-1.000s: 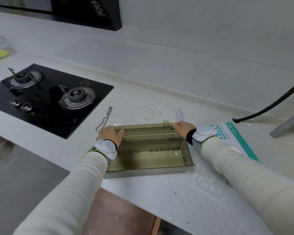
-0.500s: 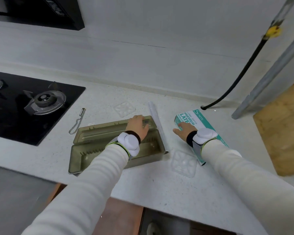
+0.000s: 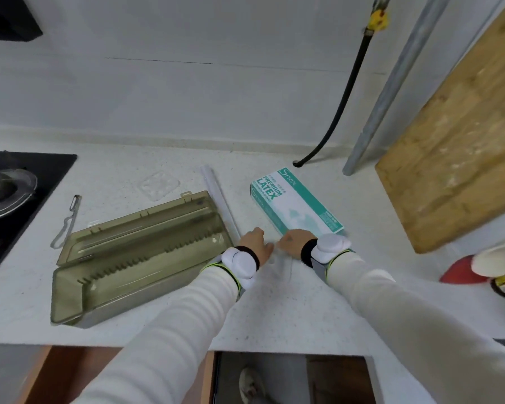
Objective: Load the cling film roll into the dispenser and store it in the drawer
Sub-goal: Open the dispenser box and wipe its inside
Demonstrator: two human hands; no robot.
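The olive translucent dispenser (image 3: pixel 134 258) lies open on the white counter, its lid folded back and its tray empty. The thin white cling film roll (image 3: pixel 219 199) lies on the counter against the dispenser's right end. Right of the dispenser, my left hand (image 3: pixel 255 246) and my right hand (image 3: pixel 295 242) meet fingertip to fingertip. Both are curled onto the far edge of a clear square plastic piece (image 3: pixel 282 265) that lies flat on the counter.
A green and white latex glove box (image 3: pixel 296 207) lies just behind my right hand. A second clear square piece (image 3: pixel 159 183) and a metal hook tool (image 3: pixel 67 225) lie behind the dispenser. Gas hob (image 3: pixel 9 196) at left, wooden board (image 3: pixel 455 141) at right, brown cabinet front (image 3: pixel 79 371) below the counter edge.
My head has turned right. My left hand left the dispenser lid and my right hand left the glove box. Both came together on the clear plastic piece.
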